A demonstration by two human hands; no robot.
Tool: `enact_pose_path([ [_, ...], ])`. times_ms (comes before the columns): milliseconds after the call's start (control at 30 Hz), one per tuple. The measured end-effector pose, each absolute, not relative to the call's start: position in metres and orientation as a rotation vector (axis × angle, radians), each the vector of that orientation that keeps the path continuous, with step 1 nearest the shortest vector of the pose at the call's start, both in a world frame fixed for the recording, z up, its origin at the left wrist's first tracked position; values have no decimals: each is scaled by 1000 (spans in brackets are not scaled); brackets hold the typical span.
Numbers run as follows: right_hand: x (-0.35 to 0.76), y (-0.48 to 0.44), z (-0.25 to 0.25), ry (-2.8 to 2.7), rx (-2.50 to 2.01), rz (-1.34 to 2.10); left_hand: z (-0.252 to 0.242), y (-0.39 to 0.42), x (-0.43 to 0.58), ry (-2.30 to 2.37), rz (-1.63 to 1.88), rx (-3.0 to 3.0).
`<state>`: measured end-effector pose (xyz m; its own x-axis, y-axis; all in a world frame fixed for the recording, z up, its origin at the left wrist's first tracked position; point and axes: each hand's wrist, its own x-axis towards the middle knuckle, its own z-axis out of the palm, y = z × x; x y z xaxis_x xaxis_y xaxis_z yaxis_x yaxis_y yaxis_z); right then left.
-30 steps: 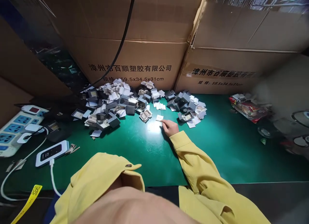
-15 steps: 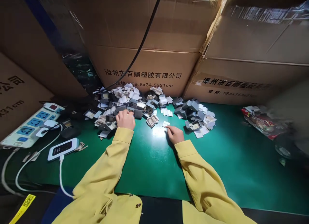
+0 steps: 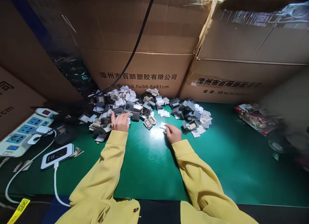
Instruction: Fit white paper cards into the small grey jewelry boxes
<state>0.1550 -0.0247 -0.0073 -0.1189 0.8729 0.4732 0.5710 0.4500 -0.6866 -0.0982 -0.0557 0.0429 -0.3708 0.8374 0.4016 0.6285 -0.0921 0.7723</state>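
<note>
The small parts are too tiny and jumbled to identify singly, and the right edge of the view is blurred. The left hand [image 3: 120, 121] rests on the near edge of the larger heap of grey and white pieces [image 3: 120, 103], fingers curled down among them; whether it has actually gripped a piece cannot be told. The right hand [image 3: 173, 133] lies on the green mat [image 3: 217, 159], its fingertips pinched on a small white card [image 3: 163, 125] (partly washed out by glare). A smaller heap [image 3: 193, 113] sits just right of that hand. Cardboard cartons [image 3: 149, 57] stand behind, their contents hidden. A power strip [image 3: 24, 130] lies far left.
</note>
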Motion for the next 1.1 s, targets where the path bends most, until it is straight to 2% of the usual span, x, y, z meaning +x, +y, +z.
enact_pose_path([
  [133,129,-39,7,-1379,-1205,681,26,-61,-49,1724,1604,1763],
  [267,114,-47,5,-1503,-1130,910,11,-61,-23,1538,1582,1751],
  [433,115,-44,-1,-1663,-1112,773,-2,-59,-26,1448,1373,2015],
  [567,117,-42,-3,-1718,-1129,695,-6,-57,-29,1383,1350,2167],
  [667,117,-41,-4,-1725,-1127,700,3,-49,-42,1547,1371,2227],
  [767,117,-42,-4,-1681,-1180,716,19,-34,-65,2047,1426,2097],
  [867,117,-42,-3,-1663,-1223,744,28,-22,-81,2377,1255,1933],
  [967,115,-43,-3,-1674,-1224,774,26,-14,-81,2379,1121,1919],
  [1100,119,-40,-5,-1656,-1248,739,24,-13,-78,2243,1236,1866],
])
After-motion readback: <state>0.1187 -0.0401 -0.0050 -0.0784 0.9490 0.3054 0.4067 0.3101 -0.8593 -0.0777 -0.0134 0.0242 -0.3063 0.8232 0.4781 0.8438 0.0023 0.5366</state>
